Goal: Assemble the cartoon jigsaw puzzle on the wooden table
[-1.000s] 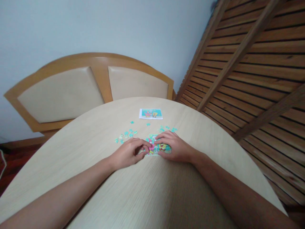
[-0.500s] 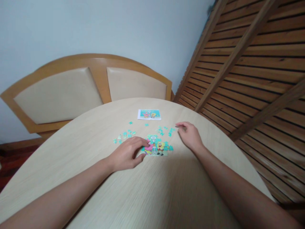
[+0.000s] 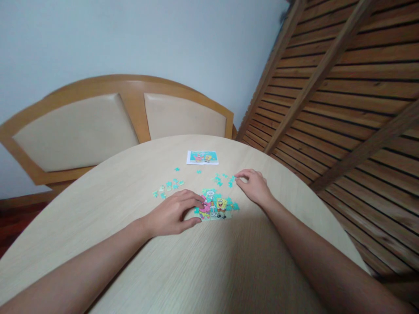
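Observation:
A partly joined jigsaw puzzle (image 3: 212,209) lies on the table, showing a pink starfish, a squid and a yellow sponge character. The spread fingers of my left hand (image 3: 178,211) rest on its left side, with the thumb apart at the lower edge. My right hand (image 3: 253,185) is at the right, its index finger stretched out and the thumb a little below. Its fingertips reach the edge of some loose turquoise puzzle pieces (image 3: 231,181); none is visibly lifted. More loose pieces (image 3: 169,186) lie scattered beyond my left hand.
A picture card (image 3: 203,157) with the same characters lies farther back on the round wooden table (image 3: 131,257). Single pieces lie just in front of it. Behind stands a padded bench back (image 3: 78,131) against the wall, and a slatted wooden panel (image 3: 343,96) rises at the right.
My right hand has moved left and slightly nearer, up to the loose pieces. My left hand stays at the puzzle. The view has shifted slightly.

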{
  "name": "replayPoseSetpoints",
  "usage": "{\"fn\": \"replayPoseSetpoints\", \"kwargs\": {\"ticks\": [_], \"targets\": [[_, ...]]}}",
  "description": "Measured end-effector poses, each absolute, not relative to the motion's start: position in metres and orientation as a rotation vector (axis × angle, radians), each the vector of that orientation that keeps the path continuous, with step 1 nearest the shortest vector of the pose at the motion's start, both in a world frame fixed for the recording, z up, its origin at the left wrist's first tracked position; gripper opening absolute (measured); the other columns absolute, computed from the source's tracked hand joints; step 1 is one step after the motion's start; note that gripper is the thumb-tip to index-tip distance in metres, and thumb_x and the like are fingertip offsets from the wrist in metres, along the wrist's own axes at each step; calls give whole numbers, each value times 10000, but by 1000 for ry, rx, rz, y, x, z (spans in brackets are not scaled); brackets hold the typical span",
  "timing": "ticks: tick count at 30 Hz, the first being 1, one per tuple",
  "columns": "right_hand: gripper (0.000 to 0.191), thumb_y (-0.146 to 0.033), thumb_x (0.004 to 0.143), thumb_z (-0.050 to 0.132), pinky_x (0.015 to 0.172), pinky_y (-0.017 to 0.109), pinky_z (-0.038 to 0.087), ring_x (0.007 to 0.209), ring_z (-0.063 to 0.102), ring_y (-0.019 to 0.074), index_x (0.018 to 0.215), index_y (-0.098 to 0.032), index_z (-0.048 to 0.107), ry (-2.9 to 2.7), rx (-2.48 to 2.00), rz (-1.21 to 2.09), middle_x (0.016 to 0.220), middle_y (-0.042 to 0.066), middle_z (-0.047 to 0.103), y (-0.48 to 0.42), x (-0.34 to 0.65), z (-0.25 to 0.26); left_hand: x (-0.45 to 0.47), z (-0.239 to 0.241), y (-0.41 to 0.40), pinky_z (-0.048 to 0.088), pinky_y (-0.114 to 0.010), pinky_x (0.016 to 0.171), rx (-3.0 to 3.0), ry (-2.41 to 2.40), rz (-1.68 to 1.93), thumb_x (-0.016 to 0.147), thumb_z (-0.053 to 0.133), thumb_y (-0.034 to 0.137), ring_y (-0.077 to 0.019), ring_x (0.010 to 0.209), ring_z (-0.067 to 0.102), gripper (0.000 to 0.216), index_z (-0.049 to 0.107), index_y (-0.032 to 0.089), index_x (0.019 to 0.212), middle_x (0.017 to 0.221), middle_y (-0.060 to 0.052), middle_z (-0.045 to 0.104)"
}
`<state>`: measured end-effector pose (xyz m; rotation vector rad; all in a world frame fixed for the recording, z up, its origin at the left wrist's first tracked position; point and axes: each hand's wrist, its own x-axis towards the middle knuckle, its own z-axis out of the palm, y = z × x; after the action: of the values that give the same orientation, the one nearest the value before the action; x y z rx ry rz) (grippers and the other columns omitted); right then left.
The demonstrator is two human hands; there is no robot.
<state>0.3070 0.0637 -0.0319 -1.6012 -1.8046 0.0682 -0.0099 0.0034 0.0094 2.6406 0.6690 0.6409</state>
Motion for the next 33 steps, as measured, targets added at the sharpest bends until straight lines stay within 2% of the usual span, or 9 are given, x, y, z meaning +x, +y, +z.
{"fn": "replayPoseSetpoints", "kwargs": {"ticks": [4,7,12,16,20,26,29,33], "targets": [[108,-284,806,677,1000,540,440,1083,606,297,876,-252,752,-1786,-1693,148,1098,54,722,64,306,-28,-10,9,3,475,-445,1021,2651,675,644,920,653,295,-246,1159,605,279,605,242,1189,1230,-75,662],[124,-263,797,671,991,530,454,1068,627,296,901,-243,736,-1785,-1690,184,1063,51,737,63,305,-25,-9,7,3,475,-449,1024,2663,742,656,902,659,290,-253,1150,601,298,605,235,1189,1222,-78,658],[125,-247,837,620,912,434,517,921,685,239,919,-210,706,-1778,-1484,285,921,57,751,62,303,-22,-9,2,4,495,-448,990,2655,927,683,925,612,310,-266,1105,602,249,616,207,1151,1166,-103,652],[194,-317,893,602,871,396,541,892,695,221,1008,-197,703,-1779,-1315,381,967,75,754,58,294,-16,-9,1,5,503,-437,974,2651,999,707,919,605,279,-262,1083,608,228,626,208,1135,1144,-99,651],[181,-332,925,602,901,402,522,930,680,224,982,-210,723,-1919,-1190,370,977,70,747,50,282,-9,-8,1,5,508,-440,967,2638,1021,744,928,588,275,-260,1065,613,203,637,202,1110,1121,-101,660],[199,-257,974,553,901,377,495,966,651,207,1011,-223,746,-2091,-1038,392,983,66,717,40,267,-4,-9,-1,5,487,-451,1025,2665,943,721,944,575,264,-269,1164,584,254,647,194,1178,1262,-128,615],[183,-255,971,568,906,374,489,970,652,207,1060,-217,724,-2113,-1038,402,994,66,724,38,263,-4,-10,-1,5,487,-450,1036,2674,902,690,953,569,263,-267,1177,582,269,647,202,1204,1269,-124,615],[136,-275,963,592,881,351,495,933,662,199,953,-206,708,-2130,-1036,436,946,55,730,37,260,-4,-10,0,5,489,-453,1039,2670,872,689,954,575,274,-267,1182,584,275,650,216,1212,1278,-118,620]]}}
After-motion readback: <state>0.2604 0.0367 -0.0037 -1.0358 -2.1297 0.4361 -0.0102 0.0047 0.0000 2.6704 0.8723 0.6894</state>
